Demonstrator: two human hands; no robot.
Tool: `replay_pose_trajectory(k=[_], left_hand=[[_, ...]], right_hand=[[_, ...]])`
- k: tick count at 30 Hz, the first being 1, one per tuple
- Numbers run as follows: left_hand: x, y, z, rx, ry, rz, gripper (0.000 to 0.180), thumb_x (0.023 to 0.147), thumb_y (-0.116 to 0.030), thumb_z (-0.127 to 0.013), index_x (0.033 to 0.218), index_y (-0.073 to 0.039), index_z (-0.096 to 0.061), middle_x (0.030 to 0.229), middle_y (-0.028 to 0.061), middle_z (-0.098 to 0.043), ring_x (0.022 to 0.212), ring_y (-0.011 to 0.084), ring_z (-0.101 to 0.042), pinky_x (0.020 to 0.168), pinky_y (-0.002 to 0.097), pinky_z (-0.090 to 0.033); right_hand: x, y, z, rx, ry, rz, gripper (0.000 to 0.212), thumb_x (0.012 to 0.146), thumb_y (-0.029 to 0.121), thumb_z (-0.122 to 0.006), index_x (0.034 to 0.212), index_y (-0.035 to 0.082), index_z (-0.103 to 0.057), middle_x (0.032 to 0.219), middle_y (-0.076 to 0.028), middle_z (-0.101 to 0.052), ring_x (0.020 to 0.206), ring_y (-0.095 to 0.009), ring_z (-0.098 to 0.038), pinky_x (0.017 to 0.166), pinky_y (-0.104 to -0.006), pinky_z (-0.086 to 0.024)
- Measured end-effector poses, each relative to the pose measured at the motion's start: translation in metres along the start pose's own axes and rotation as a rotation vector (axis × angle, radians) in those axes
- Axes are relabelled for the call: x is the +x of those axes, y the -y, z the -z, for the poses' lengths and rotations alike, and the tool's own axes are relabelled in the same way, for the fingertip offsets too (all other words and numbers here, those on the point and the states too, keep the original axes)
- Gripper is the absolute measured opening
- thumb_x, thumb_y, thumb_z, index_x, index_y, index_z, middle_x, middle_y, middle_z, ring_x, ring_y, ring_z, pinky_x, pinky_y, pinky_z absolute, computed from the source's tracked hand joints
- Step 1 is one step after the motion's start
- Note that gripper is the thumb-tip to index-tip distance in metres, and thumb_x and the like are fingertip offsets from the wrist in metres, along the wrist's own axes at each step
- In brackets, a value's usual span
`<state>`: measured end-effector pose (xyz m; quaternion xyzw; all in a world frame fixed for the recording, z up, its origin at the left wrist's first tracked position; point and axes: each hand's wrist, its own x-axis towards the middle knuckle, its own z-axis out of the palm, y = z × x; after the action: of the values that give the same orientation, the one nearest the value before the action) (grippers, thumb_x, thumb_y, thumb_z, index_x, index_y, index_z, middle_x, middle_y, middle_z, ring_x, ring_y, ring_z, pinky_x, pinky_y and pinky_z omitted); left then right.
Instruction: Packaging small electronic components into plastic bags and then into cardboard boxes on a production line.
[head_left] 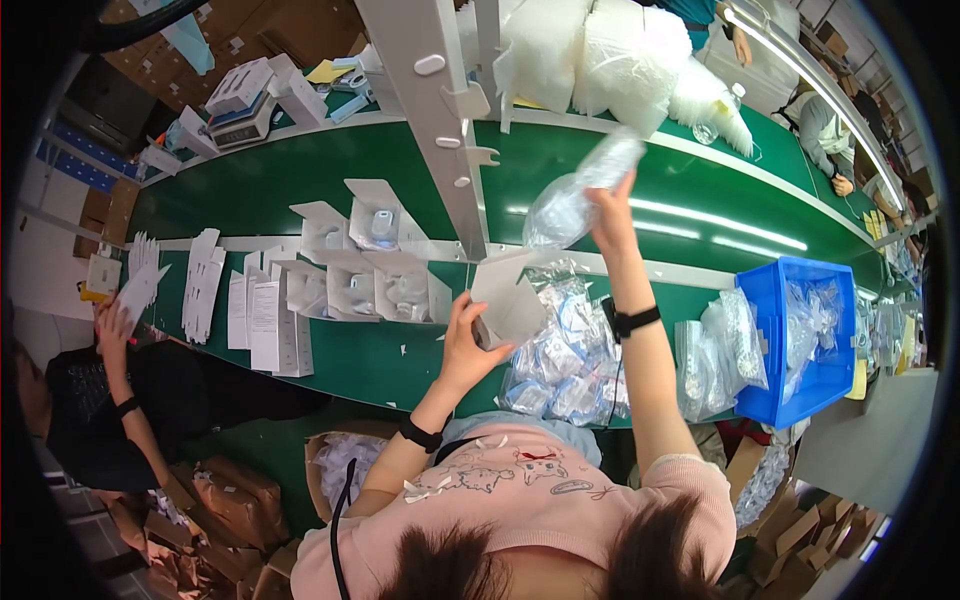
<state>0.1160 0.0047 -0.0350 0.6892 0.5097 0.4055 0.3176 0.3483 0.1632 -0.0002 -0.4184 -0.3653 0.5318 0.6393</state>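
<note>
My left hand (pixel 468 347) grips an open white cardboard box (pixel 512 303) by its side, close to the table's front edge. Raised above the back of the table, my right hand (pixel 613 217) holds a clear plastic bag (pixel 572 203) with something pale inside; motion blurs its upper end. A pile of small clear packets (pixel 570 365) with white and blue contents lies between my forearms. Several open white boxes (pixel 352 290) stand in a group left of my left hand, with bagged items in them.
A blue bin (pixel 757 345) holding clear bags stands at the right, with bagged items (pixel 708 355) beside it. Folded white cartons (pixel 265 320) lie to the left. A grey metal post (pixel 432 110) rises ahead. A person (pixel 100 390) handles cartons at far left.
</note>
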Motion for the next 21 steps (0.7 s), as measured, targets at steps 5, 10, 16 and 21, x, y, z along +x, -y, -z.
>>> replay_pose_trajectory(k=[5, 10, 16, 21], left_hand=[[-0.003, 0.008, -0.003, -0.01, -0.124, -0.038, 0.082, 0.051, -0.015, -0.081, 0.111, -0.009, -0.026, 0.112, 0.0202, -0.04, 0.103, 0.0315, -0.045, 0.085, 0.0376, -0.039], [-0.018, -0.004, -0.011, 0.127, -0.246, 0.116, 0.081, 0.05, -0.019, -0.081, 0.108, -0.004, -0.026, 0.105, 0.019, -0.041, 0.095, 0.0308, -0.047, 0.082, 0.0377, -0.039], [-0.039, 0.009, -0.017, 0.047, -0.311, -0.116, 0.078, 0.053, -0.023, -0.081, 0.106, -0.006, -0.027, 0.112, 0.0198, -0.038, 0.103, 0.0306, -0.044, 0.085, 0.0387, -0.038], [-0.042, 0.006, 0.003, -0.105, -0.261, -0.226, 0.075, 0.055, -0.02, -0.08, 0.106, -0.008, -0.026, 0.122, 0.0232, -0.032, 0.112, 0.0324, -0.039, 0.09, 0.0396, -0.035]], right_hand=[[-0.097, 0.048, -0.046, 0.426, -0.025, 0.15, 0.093, 0.062, -0.004, -0.058, 0.134, 0.014, -0.002, 0.131, -0.013, -0.026, 0.11, -0.03, -0.04, 0.091, -0.036, -0.037], [-0.149, 0.016, -0.081, -0.414, -0.201, 0.416, 0.082, 0.064, 0.005, -0.064, 0.13, 0.005, -0.015, 0.121, -0.016, -0.035, 0.113, -0.032, -0.035, 0.096, -0.0392, -0.029], [-0.18, 0.018, -0.086, -1.277, 0.265, 0.572, 0.044, 0.066, 0.019, -0.068, 0.104, 0.003, -0.053, 0.121, -0.021, -0.036, 0.116, -0.04, -0.029, 0.096, -0.0412, -0.027], [-0.167, -0.017, -0.031, -0.762, 0.041, 0.479, 0.043, 0.064, 0.025, -0.069, 0.1, 0.004, -0.056, 0.117, -0.018, -0.042, 0.112, -0.04, -0.034, 0.091, -0.0444, -0.033]])
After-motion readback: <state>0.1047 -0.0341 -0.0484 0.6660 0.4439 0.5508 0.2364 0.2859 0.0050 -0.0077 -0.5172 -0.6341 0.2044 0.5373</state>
